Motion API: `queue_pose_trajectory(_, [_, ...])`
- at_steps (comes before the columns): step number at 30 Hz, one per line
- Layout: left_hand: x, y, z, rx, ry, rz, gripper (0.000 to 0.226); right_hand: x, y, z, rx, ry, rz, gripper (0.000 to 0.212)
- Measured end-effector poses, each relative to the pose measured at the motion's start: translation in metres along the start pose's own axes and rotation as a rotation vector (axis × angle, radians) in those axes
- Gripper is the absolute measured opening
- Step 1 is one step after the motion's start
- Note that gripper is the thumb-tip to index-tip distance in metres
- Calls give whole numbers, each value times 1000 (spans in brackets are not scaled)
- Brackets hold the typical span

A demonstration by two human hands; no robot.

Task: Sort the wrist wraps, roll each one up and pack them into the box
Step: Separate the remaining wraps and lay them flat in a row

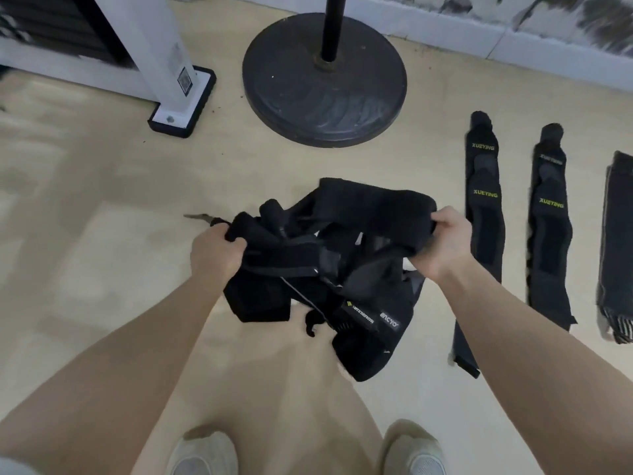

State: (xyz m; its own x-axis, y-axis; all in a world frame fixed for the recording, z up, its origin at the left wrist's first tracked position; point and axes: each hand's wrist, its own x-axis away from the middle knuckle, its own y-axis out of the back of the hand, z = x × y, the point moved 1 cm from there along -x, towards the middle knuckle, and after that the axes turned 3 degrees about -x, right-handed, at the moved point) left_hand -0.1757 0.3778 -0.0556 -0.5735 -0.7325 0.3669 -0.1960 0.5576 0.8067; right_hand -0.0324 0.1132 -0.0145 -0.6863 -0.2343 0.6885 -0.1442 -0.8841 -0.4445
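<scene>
A tangled bundle of black wrist wraps [329, 269] hangs above the floor in front of me. My left hand [215, 252] grips its left end and my right hand [442, 243] grips its right end, both with fingers closed on the fabric. Loose straps and labelled ends dangle down from the bundle. On the floor to the right lie two flattened black wraps with yellow lettering, one [483, 214] nearer the bundle and another [549, 228] beside it. A third, striped-ended wrap [616, 248] lies at the right edge. No box is in view.
A round black weighted base [323, 80] with a pole stands on the beige floor ahead. A white post with a black foot [181, 97] stands at the upper left. A white skirting board [513, 42] runs along the far wall. My two shoes [308, 454] show at the bottom.
</scene>
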Motion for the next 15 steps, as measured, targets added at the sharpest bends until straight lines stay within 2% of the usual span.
queue_pose_trajectory(5, [1, 4, -14, -149, -139, 133, 25, 22, -40, -5, -73, -23, 150, 40])
queue_pose_trajectory(8, [2, 26, -28, -163, -156, 0, 37, 31, -49, 4, -180, 5, 266, 28])
queue_pose_trajectory(11, [20, 52, -47, 24, -355, -134, 35, 38, -50, 11, -125, -17, 345, 30])
queue_pose_trajectory(13, [37, 62, -63, 224, -436, -71, 24, 47, -56, 11, -33, -56, 347, 30])
queue_pose_trajectory(15, [55, 67, -79, 462, -342, 118, 30, 54, -64, 10, 28, -101, 327, 24])
